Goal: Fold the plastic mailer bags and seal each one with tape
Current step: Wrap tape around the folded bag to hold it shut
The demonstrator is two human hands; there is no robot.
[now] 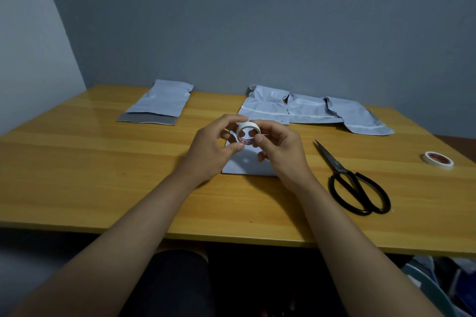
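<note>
Above a folded, smooth grey plastic mailer bag (248, 162) on the glossy wooden counter (103, 162), the left hand (213, 147) and right hand (279, 148) both pinch a small white ring of tape (247, 132), beside black-handled steel scissors (353, 183).

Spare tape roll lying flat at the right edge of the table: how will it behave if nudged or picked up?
The spare tape roll lies flat on its side on the table, so a nudge would probably slide it rather than roll it. It looks thin and small, hence likely light. Set on edge, its round rim would probably roll. The table's glossy surface suggests it slides easily.
</note>
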